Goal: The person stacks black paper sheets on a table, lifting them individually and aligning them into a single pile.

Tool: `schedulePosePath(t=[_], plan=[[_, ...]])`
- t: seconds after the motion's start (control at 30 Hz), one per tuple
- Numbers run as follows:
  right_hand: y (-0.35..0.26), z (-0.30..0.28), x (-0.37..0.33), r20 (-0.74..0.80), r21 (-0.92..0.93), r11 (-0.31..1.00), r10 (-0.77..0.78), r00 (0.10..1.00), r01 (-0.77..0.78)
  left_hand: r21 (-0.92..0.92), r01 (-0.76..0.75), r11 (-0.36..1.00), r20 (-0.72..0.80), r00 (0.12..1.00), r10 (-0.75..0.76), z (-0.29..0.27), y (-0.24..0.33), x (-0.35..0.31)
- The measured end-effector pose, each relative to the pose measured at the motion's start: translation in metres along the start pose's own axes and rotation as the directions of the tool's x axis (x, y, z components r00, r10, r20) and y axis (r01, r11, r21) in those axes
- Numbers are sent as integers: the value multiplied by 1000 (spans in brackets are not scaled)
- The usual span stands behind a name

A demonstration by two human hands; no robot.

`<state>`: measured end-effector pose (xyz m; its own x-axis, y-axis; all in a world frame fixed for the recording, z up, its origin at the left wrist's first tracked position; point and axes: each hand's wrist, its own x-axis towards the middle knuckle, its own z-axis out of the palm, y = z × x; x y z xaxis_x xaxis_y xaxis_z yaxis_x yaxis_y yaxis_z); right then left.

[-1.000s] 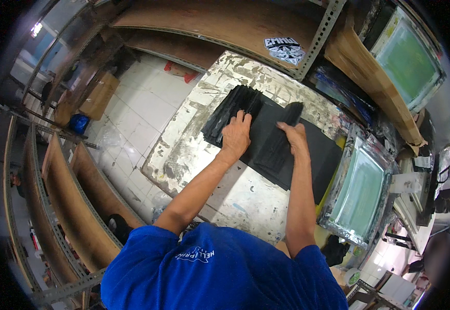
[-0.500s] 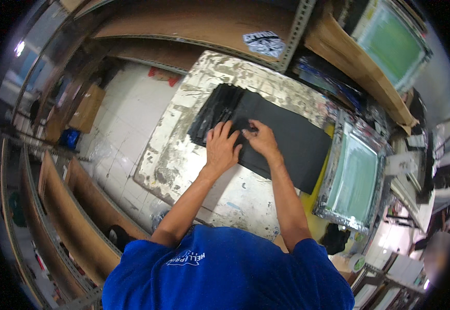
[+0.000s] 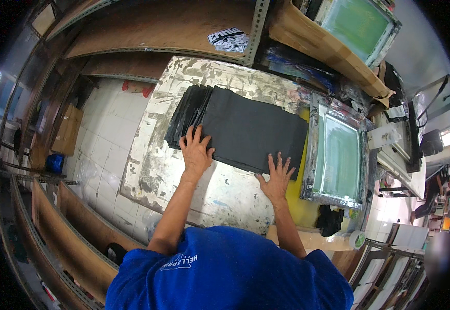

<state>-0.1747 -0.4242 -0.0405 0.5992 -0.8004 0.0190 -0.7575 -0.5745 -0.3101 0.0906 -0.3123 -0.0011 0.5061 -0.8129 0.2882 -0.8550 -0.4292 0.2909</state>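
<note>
A stack of flat black pieces point(image 3: 256, 129), fabric or sheet material I cannot tell which, lies on a worn, paint-stained white table point(image 3: 147, 170). Its left end is fanned into many layered edges point(image 3: 187, 111), while the larger right part is smooth and flat. My left hand point(image 3: 196, 157) rests with spread fingers on the near edge of the stack, where fanned and smooth parts meet. Toward the right end, my right hand point(image 3: 277, 181) lies with fingers apart, fingertips over the near right corner. Neither hand grips anything.
A screen-printing frame point(image 3: 311, 155) with green mesh lies right of the stack, over a yellow surface point(image 3: 297, 204). Beside it are a black cloth point(image 3: 330, 219) and a tape roll point(image 3: 357, 239). Wooden shelves point(image 3: 147, 31) stand behind; another screen frame point(image 3: 359, 28) leans behind cardboard point(image 3: 328, 49).
My right hand has moved from the middle of the stack to its near right corner, fingers now spread. My left hand stays by the fanned end. The whole view has shifted.
</note>
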Motion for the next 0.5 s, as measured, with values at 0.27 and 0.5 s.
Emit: schedulePosePath(t=[0.27, 0.5], plan=[[13, 23, -2, -85, -65, 993, -104, 991, 99, 41, 24, 999, 15, 1000, -25, 2, -7, -1], [7, 18, -2, -172, -33, 996, -91, 981, 87, 35, 54, 998, 0, 999, -54, 9, -14, -5]])
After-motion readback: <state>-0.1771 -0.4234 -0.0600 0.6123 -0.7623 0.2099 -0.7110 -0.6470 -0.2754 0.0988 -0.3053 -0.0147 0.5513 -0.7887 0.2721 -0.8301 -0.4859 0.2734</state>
